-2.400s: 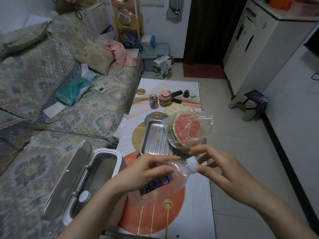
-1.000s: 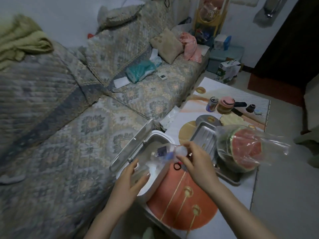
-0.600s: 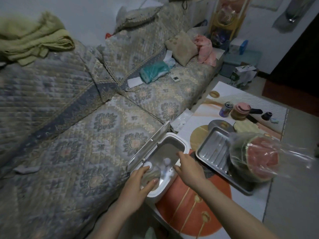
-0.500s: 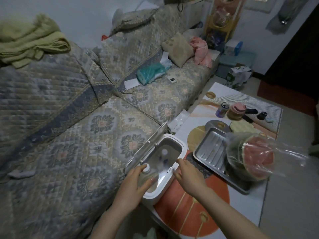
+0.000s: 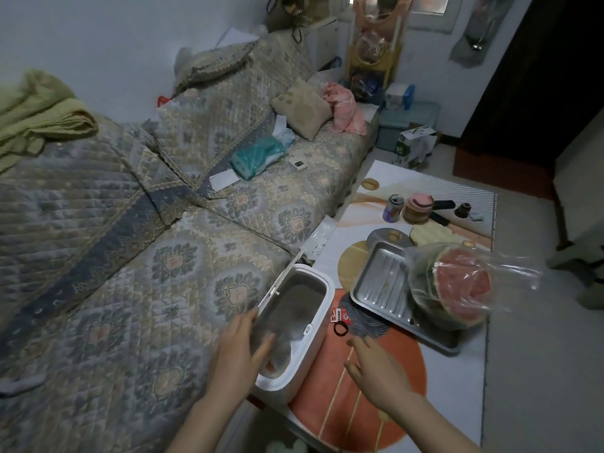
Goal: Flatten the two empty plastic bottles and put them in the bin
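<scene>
The white bin [image 5: 322, 325] stands at the table's left edge beside the sofa, with its lid [image 5: 281, 282] raised on the sofa side. Its inside looks grey and dim, and I cannot make out the plastic bottles in it. My left hand [image 5: 237, 351] is at the bin's near left corner, fingers against the lid's near end and thumb over the opening, holding nothing. My right hand [image 5: 376, 371] hovers just right of the bin over the table, fingers spread and empty.
A metal tray [image 5: 380, 286] lies right of the bin, with half a watermelon in a plastic bag [image 5: 457, 286] on it. A black hair tie [image 5: 341, 329] lies between bin and tray. A can [image 5: 394, 208] and small items stand farther back. The quilted sofa [image 5: 147, 256] runs along the left.
The bottle I carried over in both hands went down into the bin and is out of sight. My right hand has drawn back from the bin's rim; my left let go.
</scene>
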